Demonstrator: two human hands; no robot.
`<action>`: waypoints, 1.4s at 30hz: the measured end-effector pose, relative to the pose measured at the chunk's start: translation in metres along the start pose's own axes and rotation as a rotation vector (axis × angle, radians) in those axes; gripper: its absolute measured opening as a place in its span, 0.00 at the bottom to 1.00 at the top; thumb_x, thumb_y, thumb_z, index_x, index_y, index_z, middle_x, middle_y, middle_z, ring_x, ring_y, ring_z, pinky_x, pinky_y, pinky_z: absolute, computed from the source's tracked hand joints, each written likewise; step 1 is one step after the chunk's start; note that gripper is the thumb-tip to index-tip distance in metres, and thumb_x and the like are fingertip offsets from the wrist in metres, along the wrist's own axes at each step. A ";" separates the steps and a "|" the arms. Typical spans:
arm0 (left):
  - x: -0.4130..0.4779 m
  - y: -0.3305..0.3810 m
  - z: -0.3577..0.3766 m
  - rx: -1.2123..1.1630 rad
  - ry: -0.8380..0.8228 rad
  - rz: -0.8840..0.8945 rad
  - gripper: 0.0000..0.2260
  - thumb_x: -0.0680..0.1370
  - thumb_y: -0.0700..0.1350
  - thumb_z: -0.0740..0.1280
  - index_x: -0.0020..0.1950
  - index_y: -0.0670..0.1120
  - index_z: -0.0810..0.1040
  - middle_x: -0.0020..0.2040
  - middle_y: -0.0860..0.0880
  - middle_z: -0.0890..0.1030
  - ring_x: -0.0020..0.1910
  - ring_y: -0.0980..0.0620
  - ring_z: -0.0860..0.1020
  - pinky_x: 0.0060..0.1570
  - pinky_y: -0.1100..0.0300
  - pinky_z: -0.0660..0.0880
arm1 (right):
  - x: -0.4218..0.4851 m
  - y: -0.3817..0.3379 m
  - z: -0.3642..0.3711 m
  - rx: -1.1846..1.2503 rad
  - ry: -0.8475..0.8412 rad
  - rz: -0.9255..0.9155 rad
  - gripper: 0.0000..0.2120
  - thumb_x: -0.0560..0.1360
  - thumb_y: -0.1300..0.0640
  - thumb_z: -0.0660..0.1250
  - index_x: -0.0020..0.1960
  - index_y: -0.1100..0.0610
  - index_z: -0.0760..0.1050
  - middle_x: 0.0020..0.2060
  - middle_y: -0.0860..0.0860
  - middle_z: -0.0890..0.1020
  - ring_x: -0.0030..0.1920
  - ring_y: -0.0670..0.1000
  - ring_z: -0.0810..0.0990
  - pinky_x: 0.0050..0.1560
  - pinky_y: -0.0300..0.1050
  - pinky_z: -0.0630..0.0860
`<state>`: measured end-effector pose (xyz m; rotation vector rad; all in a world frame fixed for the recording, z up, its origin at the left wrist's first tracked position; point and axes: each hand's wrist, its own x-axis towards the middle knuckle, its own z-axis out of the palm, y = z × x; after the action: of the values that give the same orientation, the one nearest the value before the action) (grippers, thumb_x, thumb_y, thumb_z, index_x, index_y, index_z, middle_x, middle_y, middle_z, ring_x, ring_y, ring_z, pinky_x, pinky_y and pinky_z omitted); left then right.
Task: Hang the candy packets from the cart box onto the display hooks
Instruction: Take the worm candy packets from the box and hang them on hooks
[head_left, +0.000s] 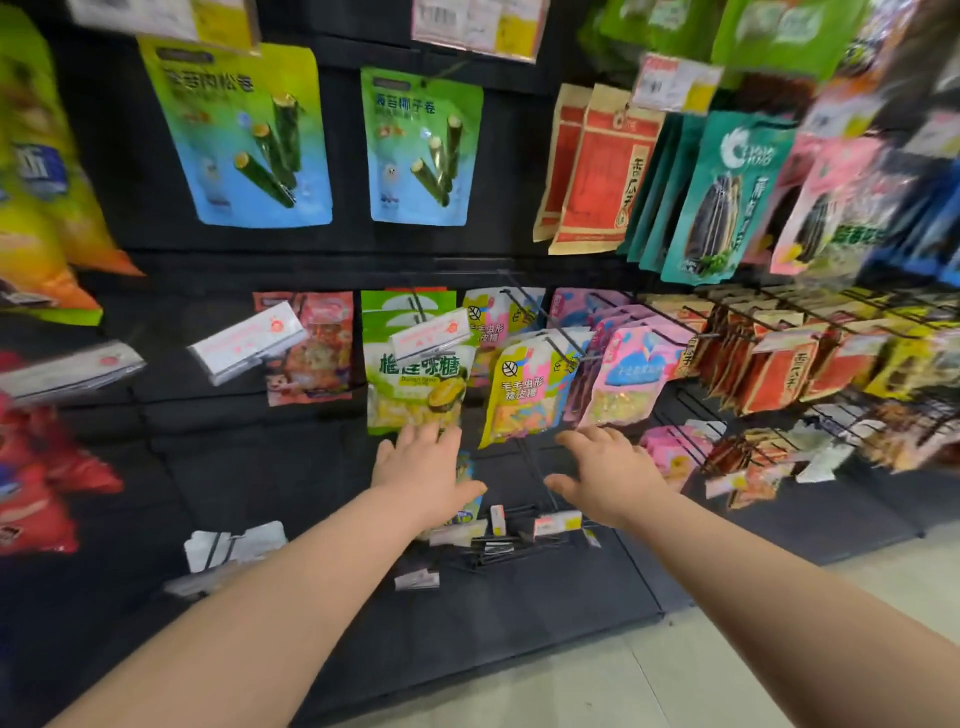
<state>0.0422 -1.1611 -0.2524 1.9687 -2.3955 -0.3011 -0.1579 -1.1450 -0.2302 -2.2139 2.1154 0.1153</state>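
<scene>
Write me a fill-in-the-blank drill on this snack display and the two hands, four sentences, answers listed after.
1. The left hand reaches toward the bottom of the ____ durian candy packet.
2. The right hand has its fingers spread and holds ____.
3. The two seaweed roll packets hang in the row ____ the candy packets.
4. The pink candy packet hangs to the ____ of the yellow-and-pink one.

Answers: green; nothing; above; right
</scene>
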 end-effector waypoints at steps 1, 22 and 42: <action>-0.006 -0.002 0.000 0.008 0.006 -0.003 0.35 0.77 0.64 0.59 0.78 0.49 0.53 0.77 0.47 0.57 0.75 0.44 0.56 0.70 0.46 0.58 | -0.005 -0.003 0.000 0.002 0.001 -0.004 0.31 0.77 0.40 0.59 0.75 0.51 0.57 0.73 0.52 0.63 0.73 0.56 0.60 0.69 0.56 0.63; -0.237 0.010 0.042 -0.045 0.004 -0.203 0.34 0.76 0.64 0.60 0.76 0.49 0.57 0.75 0.48 0.62 0.74 0.45 0.61 0.70 0.49 0.63 | -0.193 -0.043 0.035 0.044 -0.038 -0.243 0.28 0.77 0.41 0.60 0.73 0.50 0.61 0.71 0.52 0.67 0.73 0.57 0.61 0.68 0.55 0.63; -0.443 -0.152 0.061 -0.036 -0.041 -0.471 0.31 0.76 0.63 0.61 0.74 0.49 0.62 0.71 0.48 0.67 0.71 0.46 0.65 0.67 0.50 0.65 | -0.301 -0.248 0.063 -0.015 -0.128 -0.509 0.29 0.76 0.40 0.60 0.74 0.48 0.60 0.72 0.50 0.66 0.72 0.54 0.62 0.69 0.54 0.62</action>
<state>0.2701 -0.7498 -0.2926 2.5090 -1.8974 -0.3918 0.0760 -0.8276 -0.2593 -2.5906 1.4363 0.2317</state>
